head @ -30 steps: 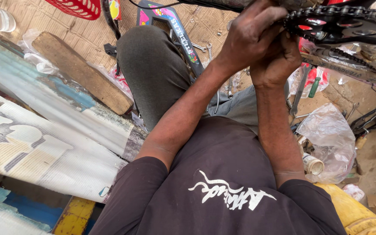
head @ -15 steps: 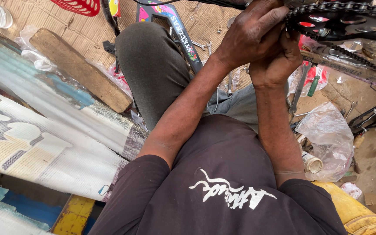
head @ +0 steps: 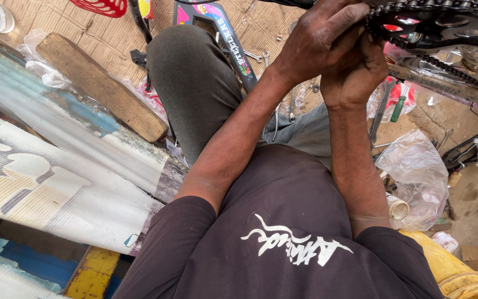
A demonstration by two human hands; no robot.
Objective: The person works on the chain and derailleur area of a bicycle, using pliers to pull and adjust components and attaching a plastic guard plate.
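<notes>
Both my hands are raised close together at a bicycle's black chainring point(head: 443, 25) with its chain point(head: 449, 66) at the top right. My left hand point(head: 319, 41) lies over the top, fingers reaching to the chainring's edge. My right hand point(head: 355, 75) sits just beneath it, closed against the left hand; what it holds is hidden. I sit in a dark printed shirt with one knee in grey trousers point(head: 195, 77) drawn up in front.
A colourful bicycle frame tube point(head: 230, 41) runs past my knee. A wooden plank point(head: 98, 86) and corrugated sheets point(head: 56, 171) lie left. Spanners point(head: 291, 108), green-handled screwdrivers point(head: 398, 108), clear plastic bags point(head: 416, 166) and a yellow container point(head: 460, 274) litter the ground right.
The view has shifted slightly; my hands stay pressed together at the chainring with little visible movement.
</notes>
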